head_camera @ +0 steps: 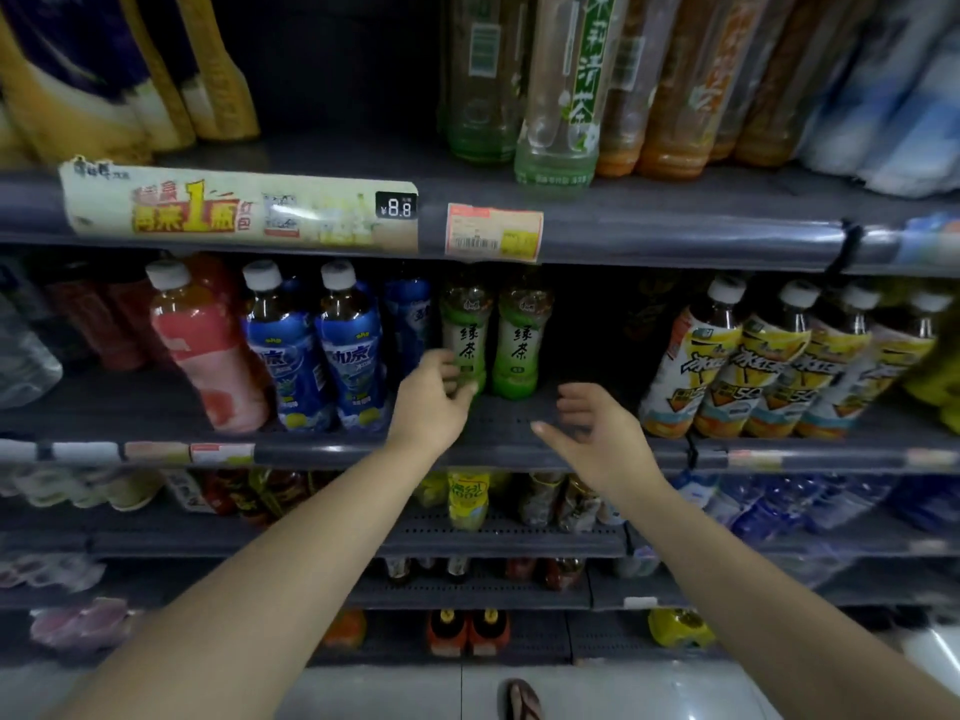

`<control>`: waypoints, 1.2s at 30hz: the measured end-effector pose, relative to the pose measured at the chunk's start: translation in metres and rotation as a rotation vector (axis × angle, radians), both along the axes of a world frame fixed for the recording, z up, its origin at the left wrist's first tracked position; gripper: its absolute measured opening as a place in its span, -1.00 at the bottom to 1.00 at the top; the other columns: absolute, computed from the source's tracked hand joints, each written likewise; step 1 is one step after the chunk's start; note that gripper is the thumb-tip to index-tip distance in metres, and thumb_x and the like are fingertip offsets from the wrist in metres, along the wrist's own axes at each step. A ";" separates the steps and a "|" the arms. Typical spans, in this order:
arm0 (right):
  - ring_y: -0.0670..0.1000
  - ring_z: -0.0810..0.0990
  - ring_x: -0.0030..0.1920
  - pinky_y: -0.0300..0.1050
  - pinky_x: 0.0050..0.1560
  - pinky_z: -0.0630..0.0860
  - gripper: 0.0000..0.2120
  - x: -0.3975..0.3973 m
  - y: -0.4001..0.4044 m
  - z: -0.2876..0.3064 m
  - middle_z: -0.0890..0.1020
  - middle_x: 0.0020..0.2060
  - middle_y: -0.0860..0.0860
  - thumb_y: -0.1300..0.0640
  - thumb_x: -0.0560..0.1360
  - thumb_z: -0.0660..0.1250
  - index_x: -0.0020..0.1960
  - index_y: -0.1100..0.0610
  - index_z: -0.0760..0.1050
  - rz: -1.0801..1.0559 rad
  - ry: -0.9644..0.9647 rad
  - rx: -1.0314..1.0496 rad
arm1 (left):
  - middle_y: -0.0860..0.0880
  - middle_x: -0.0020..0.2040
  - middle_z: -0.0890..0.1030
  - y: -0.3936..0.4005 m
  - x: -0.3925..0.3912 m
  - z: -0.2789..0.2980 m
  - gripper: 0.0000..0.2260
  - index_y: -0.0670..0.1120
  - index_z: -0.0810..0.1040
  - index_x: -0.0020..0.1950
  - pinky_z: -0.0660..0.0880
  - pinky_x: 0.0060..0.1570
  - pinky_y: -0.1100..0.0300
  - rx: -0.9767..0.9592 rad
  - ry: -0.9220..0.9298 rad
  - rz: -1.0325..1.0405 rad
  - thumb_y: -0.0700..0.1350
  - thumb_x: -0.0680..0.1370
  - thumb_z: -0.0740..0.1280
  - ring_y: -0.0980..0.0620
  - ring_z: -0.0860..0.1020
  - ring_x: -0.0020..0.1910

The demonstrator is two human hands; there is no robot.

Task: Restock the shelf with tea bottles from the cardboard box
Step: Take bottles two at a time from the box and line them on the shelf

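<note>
Reaching onto the middle shelf (519, 423), the left hand (434, 402) had its fingers curled around the lower part of a green tea bottle (466, 335), thumb on the near side, fingertips pressed to the label. The bottle stood upright, set back from the shelf's front edge. The right hand (597, 433) hung just to the right of it, spread and holding nothing, palm turned inward, fingers loosely bent above the bare dark shelf board. Both forearms stretched up from the bottom of the view.

Just beside the gripped bottle, between the two hands and a little farther back, stood a second green tea bottle (522, 340), also upright. Beyond the right hand a dark gap opened on the shelf, and past that stood a row of yellow-labelled bottles (769, 366) with white caps. Left of the left hand stood blue-labelled bottles (317, 350), and farther left a pink-labelled bottle (202, 345) leaned to one side.

Above the hands, the upper shelf's front rail carried a wide yellow promotional strip (234, 207) and a small pink price tag (493, 232). Tall green and orange bottles stood on that upper shelf. Below the forearms lay lower shelves with more drinks, blurred. The cardboard box was not in view.
</note>
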State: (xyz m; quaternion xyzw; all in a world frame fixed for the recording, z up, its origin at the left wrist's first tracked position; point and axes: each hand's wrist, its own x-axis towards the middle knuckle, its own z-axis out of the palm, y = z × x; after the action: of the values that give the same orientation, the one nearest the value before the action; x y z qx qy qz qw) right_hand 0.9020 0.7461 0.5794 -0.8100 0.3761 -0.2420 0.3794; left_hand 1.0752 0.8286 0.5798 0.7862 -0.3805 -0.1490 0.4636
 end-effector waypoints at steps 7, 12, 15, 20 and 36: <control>-0.11 0.54 -0.03 -0.33 -0.02 0.45 -0.60 0.015 0.080 -0.015 0.56 -0.02 -0.05 0.03 0.47 0.39 0.24 0.13 0.43 0.079 0.013 0.041 | 0.04 0.05 0.59 0.116 -0.011 -0.028 -0.69 -0.04 0.44 0.29 0.43 -0.03 0.30 0.073 0.051 -0.023 -0.05 0.55 0.31 0.15 0.55 -0.01; -0.24 0.52 -0.09 -0.49 -0.20 0.43 -0.70 0.073 0.157 -0.025 0.57 -0.05 -0.12 0.02 0.49 0.36 0.18 0.06 0.45 0.304 0.035 0.126 | 0.14 -0.05 0.54 0.226 0.010 -0.060 -0.77 0.01 0.45 0.21 0.43 -0.04 0.31 0.132 0.088 0.159 -0.06 0.56 0.29 0.18 0.52 -0.05; -0.24 0.54 -0.06 -0.47 -0.17 0.47 -0.72 0.107 0.207 -0.035 0.58 -0.05 -0.12 0.03 0.49 0.35 0.17 0.06 0.47 0.465 0.038 0.172 | 0.09 -0.07 0.56 0.297 0.019 -0.089 -0.78 -0.03 0.47 0.19 0.44 -0.06 0.30 0.151 0.133 0.294 -0.13 0.55 0.30 0.08 0.59 -0.03; -0.16 0.57 -0.03 -0.36 -0.08 0.50 -0.76 0.162 0.292 -0.060 0.60 -0.05 -0.07 0.07 0.49 0.37 0.13 0.08 0.49 0.722 0.056 0.239 | 0.18 -0.14 0.55 0.399 0.018 -0.134 -0.83 0.02 0.45 0.13 0.41 -0.13 0.43 0.172 0.248 0.567 -0.17 0.56 0.29 0.35 0.56 -0.20; -0.19 0.60 0.00 -0.27 0.05 0.53 -0.79 0.300 0.469 -0.271 0.62 0.00 -0.08 0.11 0.48 0.37 0.11 0.00 0.49 1.335 0.452 0.404 | 0.10 -0.02 0.54 0.520 -0.013 -0.326 -0.73 -0.04 0.46 0.25 0.54 0.02 0.15 0.224 0.693 1.369 -0.06 0.56 0.29 0.10 0.55 0.01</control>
State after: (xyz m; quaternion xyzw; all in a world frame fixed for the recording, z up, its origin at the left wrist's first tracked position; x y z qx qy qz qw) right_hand 1.2021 1.2152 0.3085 -0.8109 -0.0912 0.2878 0.5013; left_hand 1.0619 1.3488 0.2539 0.7969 0.3741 -0.1043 0.4628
